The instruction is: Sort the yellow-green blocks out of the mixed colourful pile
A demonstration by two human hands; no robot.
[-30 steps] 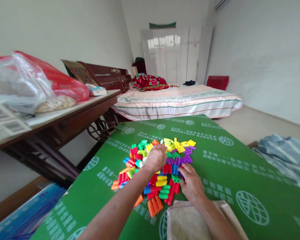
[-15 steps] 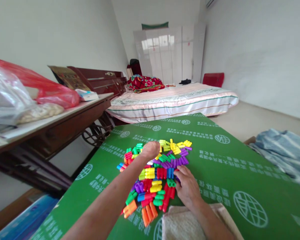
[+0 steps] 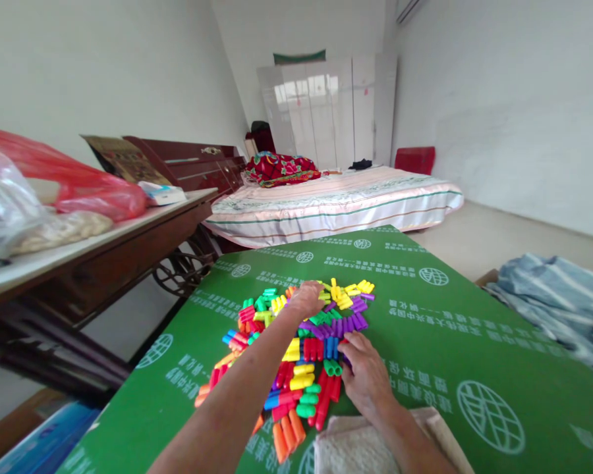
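Note:
A pile of colourful bullet-shaped plastic toy blocks lies on the green table (image 3: 415, 349). My left hand (image 3: 306, 299) reaches over the far part of the pile. Its fingers point down beside lime and yellow blocks (image 3: 343, 299) and are mostly hidden behind the hand. My right hand (image 3: 368, 372) rests at the near right of the pile, fingers curled around the end of a row of joined blocks. Blue blocks (image 3: 331, 347) and red blocks (image 3: 313, 349) show in that row, with a bit of purple under the fingers. Green blocks (image 3: 332, 367) lie just below it.
A folded beige cloth (image 3: 350, 444) lies under my right forearm. On the left stands a side table (image 3: 178, 209) bearing a red plastic bag (image 3: 99, 191). Behind the green table is a bed (image 3: 336, 201); blue cloth (image 3: 553, 303) is heaped at the right.
My left hand has shifted slightly to the right across the pile, its fingers now extending toward the lime blocks. My right hand stays at the row. The whole view has moved a little.

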